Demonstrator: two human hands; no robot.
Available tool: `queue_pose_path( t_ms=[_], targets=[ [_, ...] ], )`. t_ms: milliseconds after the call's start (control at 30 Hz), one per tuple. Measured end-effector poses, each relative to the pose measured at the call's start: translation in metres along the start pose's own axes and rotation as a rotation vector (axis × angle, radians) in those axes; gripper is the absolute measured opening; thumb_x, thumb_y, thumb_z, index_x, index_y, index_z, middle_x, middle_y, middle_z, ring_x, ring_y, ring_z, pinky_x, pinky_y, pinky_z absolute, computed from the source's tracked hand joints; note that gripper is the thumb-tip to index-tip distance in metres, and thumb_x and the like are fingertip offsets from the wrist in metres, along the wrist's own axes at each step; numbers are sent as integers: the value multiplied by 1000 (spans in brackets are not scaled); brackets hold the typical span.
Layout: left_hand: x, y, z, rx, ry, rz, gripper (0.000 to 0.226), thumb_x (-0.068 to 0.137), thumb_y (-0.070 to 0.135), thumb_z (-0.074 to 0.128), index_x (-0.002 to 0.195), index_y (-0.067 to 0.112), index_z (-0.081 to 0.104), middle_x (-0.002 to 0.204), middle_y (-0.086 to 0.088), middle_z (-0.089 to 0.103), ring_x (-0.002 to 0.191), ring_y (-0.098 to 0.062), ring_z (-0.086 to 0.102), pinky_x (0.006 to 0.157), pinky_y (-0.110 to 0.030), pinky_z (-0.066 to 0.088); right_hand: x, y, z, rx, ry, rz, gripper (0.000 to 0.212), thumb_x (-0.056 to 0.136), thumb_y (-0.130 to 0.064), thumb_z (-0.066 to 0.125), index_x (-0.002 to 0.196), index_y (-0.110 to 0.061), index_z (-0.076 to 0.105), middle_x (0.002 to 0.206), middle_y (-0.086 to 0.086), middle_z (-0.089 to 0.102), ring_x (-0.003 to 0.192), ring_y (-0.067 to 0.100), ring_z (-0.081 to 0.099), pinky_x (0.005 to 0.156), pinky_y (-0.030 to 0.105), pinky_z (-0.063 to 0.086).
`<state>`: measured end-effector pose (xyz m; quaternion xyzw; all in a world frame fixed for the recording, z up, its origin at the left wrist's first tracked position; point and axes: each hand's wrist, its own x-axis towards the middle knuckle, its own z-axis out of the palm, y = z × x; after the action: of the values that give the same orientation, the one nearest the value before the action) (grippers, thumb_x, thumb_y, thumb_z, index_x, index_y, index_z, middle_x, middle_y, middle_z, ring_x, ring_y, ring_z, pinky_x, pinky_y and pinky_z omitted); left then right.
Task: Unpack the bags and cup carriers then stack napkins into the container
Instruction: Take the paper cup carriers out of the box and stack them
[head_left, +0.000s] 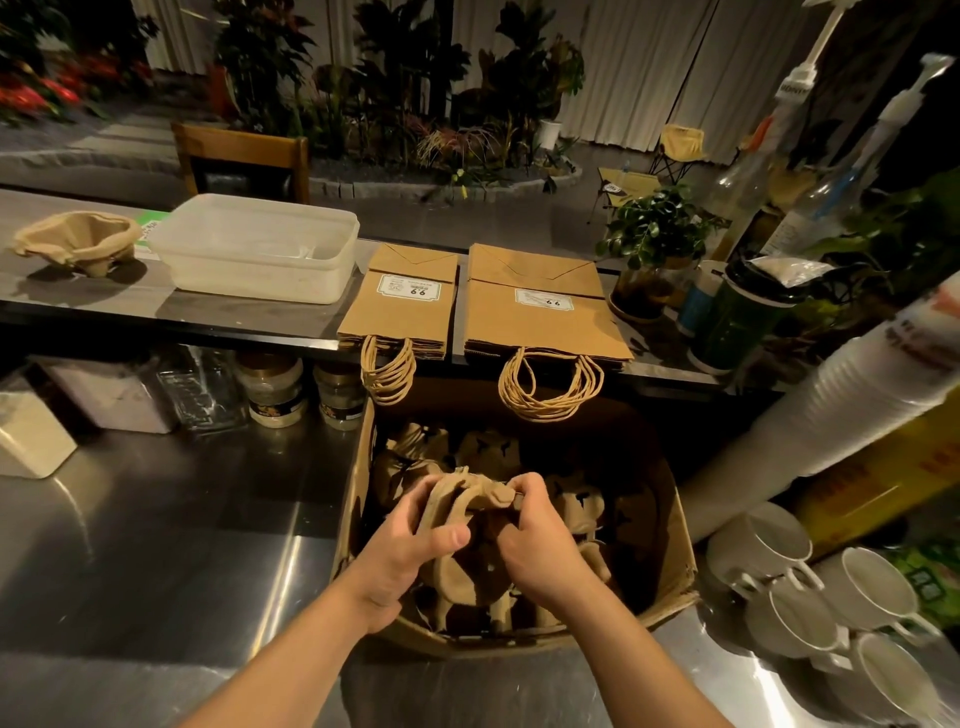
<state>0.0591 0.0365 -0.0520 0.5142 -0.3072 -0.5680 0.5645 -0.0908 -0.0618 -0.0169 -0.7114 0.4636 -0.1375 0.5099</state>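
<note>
Head view, steel counter, dim planted room, both hands gripping cup carrier

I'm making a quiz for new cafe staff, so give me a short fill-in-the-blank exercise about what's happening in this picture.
1. Both the left hand and the right hand grip a pulp cup carrier above an open ____ box.
2. The number of flat paper bag stacks on the upper shelf is ____.
3. One cup carrier sits on the shelf to the ____ of the translucent container.

Missing words: cardboard; two; left
</note>
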Motion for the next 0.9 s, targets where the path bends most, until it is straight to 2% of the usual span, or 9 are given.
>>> queue_pose_path(
  t_ms=[100,167,234,300,400,467,600,734,901],
  targets=[
    [-1,2,1,-45,21,-11,90,51,47,87,134,38,53,130,-6,66,124,-30,61,108,-50,50,-3,3,9,142,16,-13,40,102,-11,55,128,-35,37,115,-9,62,104,8,66,78,22,60],
    [-1,2,0,-103,56,-31,85,51,45,85,130,40,56,131,-8,65,127,-33,58,111,-54,46,-3,5,14,191,62,6,42,103,-16,56,132,-39,36,113,-14,61,102,4,65,73,19,59],
    [-2,1,-2,-138,62,-25,82,51,45,88,127,41,58,132,-8,65,128,-34,56,113,-57,42,-3,6,20,223,84,37,33,103,-26,57,129,-40,41,114,-15,62,101,3,64,69,18,55],
    [-3,1,-2,-114,56,-19,84,49,49,92,126,45,60,132,-4,65,129,-32,56,113,-54,43,-3,9,22,229,77,61,25,103,-31,57,123,-41,46,116,-17,63,106,4,62,75,17,54],
    [-5,4,0,-36,31,-15,81,54,48,84,130,39,57,122,4,71,120,-22,63,97,-35,53,0,11,20,160,90,41,22,103,-26,57,121,-37,53,113,-15,66,109,7,64,88,29,60],
    [-6,6,3,35,4,-23,72,59,52,79,126,33,60,121,7,71,117,-11,64,94,-26,48,1,9,16,58,110,7,24,103,-20,55,120,-35,54,111,-12,66,107,8,64,91,34,60],
    [-8,10,8,141,-23,-25,78,58,58,77,126,26,56,120,10,69,112,-4,63,80,-9,49,-1,9,15,-165,120,-115,40,97,-6,57,120,-38,52,119,-17,53,109,6,56,90,26,57],
    [-6,8,8,203,-49,-52,86,58,61,84,134,47,46,138,14,55,127,-8,53,97,-21,46,-2,11,18,-258,63,-201,46,93,-3,60,119,-40,53,119,-20,47,110,3,52,94,25,55],
    [-3,5,11,267,0,-122,57,81,48,80,126,55,47,133,17,56,124,-8,54,101,-27,49,-3,13,14,-227,41,-215,41,93,-9,63,114,-43,52,116,-22,50,108,2,54,93,24,54]
  ],
)
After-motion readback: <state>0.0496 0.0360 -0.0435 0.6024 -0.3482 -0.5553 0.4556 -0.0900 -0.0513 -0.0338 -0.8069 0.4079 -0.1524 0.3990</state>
